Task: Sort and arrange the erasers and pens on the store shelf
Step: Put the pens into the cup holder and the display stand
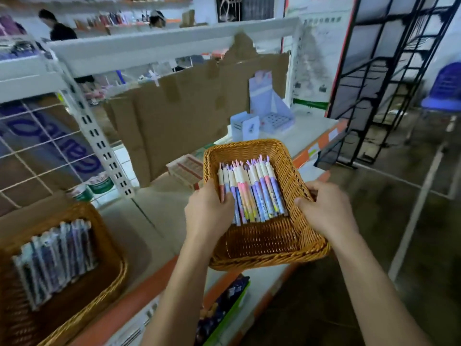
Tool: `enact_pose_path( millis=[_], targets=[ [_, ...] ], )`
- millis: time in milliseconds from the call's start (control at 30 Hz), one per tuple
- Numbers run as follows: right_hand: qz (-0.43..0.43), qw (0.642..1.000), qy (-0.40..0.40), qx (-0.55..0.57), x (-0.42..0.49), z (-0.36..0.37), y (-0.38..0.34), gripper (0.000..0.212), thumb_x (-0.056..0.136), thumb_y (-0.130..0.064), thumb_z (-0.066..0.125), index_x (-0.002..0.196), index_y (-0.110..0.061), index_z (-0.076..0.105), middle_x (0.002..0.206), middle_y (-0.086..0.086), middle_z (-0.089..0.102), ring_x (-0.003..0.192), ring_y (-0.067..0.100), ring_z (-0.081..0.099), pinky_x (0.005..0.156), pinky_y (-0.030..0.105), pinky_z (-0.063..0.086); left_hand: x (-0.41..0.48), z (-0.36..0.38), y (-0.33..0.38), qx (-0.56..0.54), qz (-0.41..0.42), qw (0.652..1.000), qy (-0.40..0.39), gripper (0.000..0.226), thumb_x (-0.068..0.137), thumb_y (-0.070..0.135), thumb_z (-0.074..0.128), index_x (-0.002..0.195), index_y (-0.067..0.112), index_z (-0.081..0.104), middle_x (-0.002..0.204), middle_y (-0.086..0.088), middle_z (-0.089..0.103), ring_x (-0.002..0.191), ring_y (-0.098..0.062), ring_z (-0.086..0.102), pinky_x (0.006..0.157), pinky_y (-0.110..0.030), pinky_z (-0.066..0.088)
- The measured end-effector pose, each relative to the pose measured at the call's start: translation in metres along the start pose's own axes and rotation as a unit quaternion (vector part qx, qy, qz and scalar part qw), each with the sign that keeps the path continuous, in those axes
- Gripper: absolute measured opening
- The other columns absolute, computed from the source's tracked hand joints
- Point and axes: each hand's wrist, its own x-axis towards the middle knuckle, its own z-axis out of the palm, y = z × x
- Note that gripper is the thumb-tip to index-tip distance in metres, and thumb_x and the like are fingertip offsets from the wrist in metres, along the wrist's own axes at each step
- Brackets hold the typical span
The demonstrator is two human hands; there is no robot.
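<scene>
Torn cardboard sheet [189,116] backs white metal shelving [159,43] beyond the grip; to its right, a black wire rack [381,63] and a blue plastic chair [449,83] stand on dark concrete floor [439,258]; far left, a white wire grid panel [37,146].

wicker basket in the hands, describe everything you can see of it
The wicker basket is rectangular, golden-brown weave, sloping walls, thick rim, tilted over the shelf's front edge. Pastel pens lie side by side in its far half. The left hand grips its left wall, thumb on the pens; the right hand grips the right wall.
</scene>
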Motion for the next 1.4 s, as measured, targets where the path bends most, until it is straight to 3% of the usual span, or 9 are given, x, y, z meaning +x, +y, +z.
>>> enact_pose_path(
  millis=[167,367,433,567,733,1000,1133,1267,1400],
  targets=[
    [0.001,1.0,0.008,-0.002,0.069,-0.001,0.024,0.02,0.089,-0.015,0.061,0.108,-0.011,0.067,0.105,0.004,0.067,0.098,0.024,0.061,0.082,0.03,0.045,0.055,0.043,0.028,0.016,-0.002,1.0,0.002,0.031,0.094,0.03,0.05,0.121,0.015,0.053,0.111,-0.006,0.063,0.102,-0.028,0.058,0.076,-0.031,0.041],
    [-0.022,0.999,0.011,0.026,0.163,0.022,0.024,0.031,0.089,-0.023,0.062,0.118,-0.011,0.063,0.112,0.005,0.067,0.104,0.024,0.061,0.091,0.037,0.049,0.132,0.074,0.031,0.027,-0.038,0.998,0.045,0.038,0.091,0.037,0.051,0.128,0.026,0.048,0.111,-0.008,0.063,0.097,-0.03,0.06,0.077,-0.032,0.046],
    [-0.039,0.998,0.002,0.041,0.189,0.03,0.018,0.031,0.09,-0.028,0.061,0.114,-0.009,0.063,0.108,0.005,0.067,0.101,0.025,0.061,0.085,0.032,0.047,0.15,0.074,0.028,0.036,-0.046,0.996,0.065,0.036,0.091,0.037,0.051,0.125,0.025,0.052,0.106,-0.007,0.065,0.096,-0.029,0.06,0.072,-0.03,0.042],
    [-0.066,0.996,-0.027,0.055,0.224,0.054,0.001,0.027,0.089,-0.035,0.061,0.096,-0.009,0.062,0.086,0.003,0.062,0.091,0.027,0.059,0.07,0.03,0.038,0.167,0.062,0.018,0.052,-0.072,0.99,0.114,0.029,0.093,0.037,0.05,0.118,0.024,0.059,0.098,-0.002,0.068,0.09,-0.024,0.062,0.074,-0.033,0.049],
    [-0.143,0.982,-0.094,0.076,0.249,0.093,-0.03,0.021,0.088,-0.031,0.063,0.086,-0.012,0.055,0.073,-0.001,0.052,0.074,0.02,0.048,0.063,0.028,0.032,0.167,0.044,-0.009,0.049,-0.187,0.957,0.214,0.034,0.092,0.031,0.053,0.124,0.02,0.051,0.104,-0.009,0.067,0.098,-0.031,0.06,0.083,-0.038,0.048],
    [-0.291,0.91,-0.293,0.034,0.244,0.143,-0.075,0.025,0.087,-0.04,0.061,0.089,-0.016,0.053,0.084,0.0,0.054,0.08,0.02,0.05,0.058,0.026,0.031,0.123,0.01,-0.043,0.135,-0.35,0.873,0.311,0.02,0.092,0.016,0.051,0.112,0.015,0.053,0.102,-0.013,0.066,0.094,-0.033,0.061,0.075,-0.036,0.041],
    [-0.331,0.867,-0.37,0.038,0.225,0.168,-0.087,0.034,0.084,-0.044,0.063,0.089,-0.01,0.063,0.084,0.004,0.064,0.082,0.025,0.06,0.062,0.03,0.04,0.096,-0.006,-0.065,0.194,-0.351,0.86,0.316,0.036,0.089,0.012,0.055,0.125,0.016,0.056,0.106,-0.015,0.068,0.098,-0.035,0.062,0.081,-0.04,0.047],
    [-0.358,0.825,-0.435,0.03,0.207,0.187,-0.103,0.03,0.088,-0.041,0.06,0.087,-0.012,0.066,0.081,0.006,0.068,0.073,0.02,0.062,0.063,0.031,0.048,0.082,-0.018,-0.088,0.233,-0.374,0.843,0.306,0.033,0.087,0.01,0.056,0.12,0.012,0.058,0.098,-0.017,0.069,0.093,-0.037,0.062,0.081,-0.044,0.05],
    [-0.391,0.805,-0.446,-0.011,0.202,0.206,-0.109,0.028,0.09,-0.041,0.057,0.076,-0.016,0.06,0.065,-0.002,0.058,0.054,0.008,0.051,0.047,0.021,0.034,0.081,-0.017,-0.11,0.23,-0.395,0.84,0.293,0.033,0.088,0.009,0.053,0.12,0.015,0.056,0.091,-0.019,0.067,0.088,-0.04,0.061,0.074,-0.044,0.047]
  ],
)
